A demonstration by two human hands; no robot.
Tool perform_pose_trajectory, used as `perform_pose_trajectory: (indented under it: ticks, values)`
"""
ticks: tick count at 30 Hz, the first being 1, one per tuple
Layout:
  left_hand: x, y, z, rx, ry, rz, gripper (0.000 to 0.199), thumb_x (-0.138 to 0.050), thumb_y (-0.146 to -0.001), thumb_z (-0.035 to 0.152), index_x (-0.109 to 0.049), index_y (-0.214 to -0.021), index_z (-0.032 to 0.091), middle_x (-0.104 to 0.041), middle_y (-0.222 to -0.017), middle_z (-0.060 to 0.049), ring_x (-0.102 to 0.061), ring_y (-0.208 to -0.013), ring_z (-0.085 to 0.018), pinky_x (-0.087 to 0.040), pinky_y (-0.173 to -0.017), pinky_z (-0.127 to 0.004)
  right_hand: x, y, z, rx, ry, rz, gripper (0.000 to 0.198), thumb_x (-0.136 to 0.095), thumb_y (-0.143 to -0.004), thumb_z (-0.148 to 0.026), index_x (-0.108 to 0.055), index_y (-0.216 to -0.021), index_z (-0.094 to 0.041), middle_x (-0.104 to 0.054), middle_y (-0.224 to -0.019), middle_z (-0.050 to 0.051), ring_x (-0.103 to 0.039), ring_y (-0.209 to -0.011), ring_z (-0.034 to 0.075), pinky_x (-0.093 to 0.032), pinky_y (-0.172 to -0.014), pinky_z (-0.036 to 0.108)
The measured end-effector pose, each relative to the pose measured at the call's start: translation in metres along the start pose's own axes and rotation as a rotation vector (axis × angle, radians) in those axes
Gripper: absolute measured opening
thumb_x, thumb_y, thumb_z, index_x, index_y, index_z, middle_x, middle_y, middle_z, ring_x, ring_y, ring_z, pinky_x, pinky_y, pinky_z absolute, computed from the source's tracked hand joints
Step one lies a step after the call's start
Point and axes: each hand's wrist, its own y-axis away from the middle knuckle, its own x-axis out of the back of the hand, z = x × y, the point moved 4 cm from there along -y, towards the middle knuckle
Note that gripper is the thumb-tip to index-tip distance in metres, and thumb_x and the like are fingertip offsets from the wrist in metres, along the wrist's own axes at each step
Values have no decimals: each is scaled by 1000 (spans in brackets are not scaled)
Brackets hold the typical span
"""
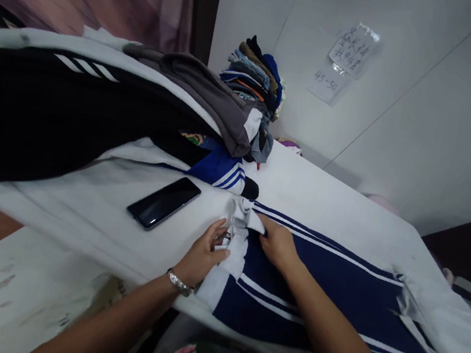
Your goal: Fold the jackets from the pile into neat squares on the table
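Navy trousers (327, 272) with white side stripes lie lengthwise across the white table, their pale gathered waistband toward the left. My right hand (281, 244) is closed on the upper part of the waistband, pinching up a fold of whitish cloth; some of its fingers are hidden under the fabric. At the waistband's left edge is my left hand (203, 252), thumb and fingers apart and fingertips touching or very near the cloth. A bracelet circles that wrist. A black smartphone (164, 202) lies face up to the left of my left hand.
Black garments with white stripes (80, 110), a folded grey garment (204, 94) and a blue striped piece (223, 168) are heaped at left. Behind them stands a stack of folded clothes (253, 78) by the wall. Handwritten paper signs (351, 49) hang there. The white table (319, 184) reaches right.
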Motion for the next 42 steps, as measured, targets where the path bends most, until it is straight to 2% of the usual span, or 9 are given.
perform_pose_trajectory:
  ticks: [4,12,19,24,27,31,36,39,42]
  values:
    - [-2,2,2,44,33,-19,87,-71,-63,20,-33,-141,24,-49,-139,-15,-51,-119,-27,-41,-98,-41,22,17,6,-45,-58,142,57,-46,-79,-11,-48,-133,-28,-63,-124,2,-62,-106,22,-48,-87,32]
    - [-4,0,1,-6,70,-27,89,-73,-61,23,-34,-140,24,-57,-127,-12,-58,-108,-24,-46,-92,-38,-33,25,-31,93,261,-22,54,-38,-85,-8,-41,-139,-8,-56,-129,20,-54,-108,28,-48,-88,40]
    - [1,-11,14,16,-92,52,72,-67,-73,43,-40,-136,21,-61,-119,-11,-60,-107,-23,-46,-93,-35,-31,29,-21,125,163,-34,61,-42,-83,-9,-36,-143,-10,-51,-137,16,-48,-119,26,-43,-97,39]
    - [3,-35,30,-26,-373,77,40,-60,-75,51,-60,-102,22,-66,-84,-3,-62,-73,-18,-48,-62,-27,-14,29,-5,74,-173,6,54,-44,-90,-24,-38,-143,-21,-62,-124,8,-58,-109,24,-48,-91,37]
    - [2,-44,32,-17,-397,124,25,-61,-73,46,-54,-77,22,-55,-58,4,-52,-52,-12,-38,-48,-23,-3,29,6,17,-369,130,51,-39,-93,-31,-36,-144,-27,-69,-107,3,-63,-101,22,-51,-86,37]
    - [-2,-45,29,62,-243,99,31,-63,-69,40,-39,-63,21,-39,-46,9,-36,-40,-7,-27,-41,-19,-7,32,2,22,-384,251,54,-38,-94,-30,-31,-146,-22,-53,-136,8,-48,-127,24,-42,-101,41]
    - [-4,-39,34,207,-132,82,34,-69,-59,38,-41,-64,19,-47,-52,7,-42,-44,-6,-28,-43,-17,-38,29,-19,92,-162,-96,64,-47,-91,-37,-26,-148,-17,-27,-152,17,-20,-142,30,-22,-111,53]
    - [-5,-39,38,232,-148,103,40,-67,-62,51,-50,-80,19,-56,-64,4,-52,-50,-9,-35,-46,-20,-39,26,-21,82,-167,-141,67,-46,-91,-40,-22,-149,-18,-25,-153,17,-19,-142,30,-20,-112,53]
    - [-6,-47,41,113,-294,128,60,-70,-60,56,-54,-106,20,-66,-87,-3,-62,-69,-17,-45,-57,-26,-32,26,-23,73,-176,-131,66,-46,-91,-39,-23,-149,-17,-24,-153,18,-18,-142,32,-19,-112,53]
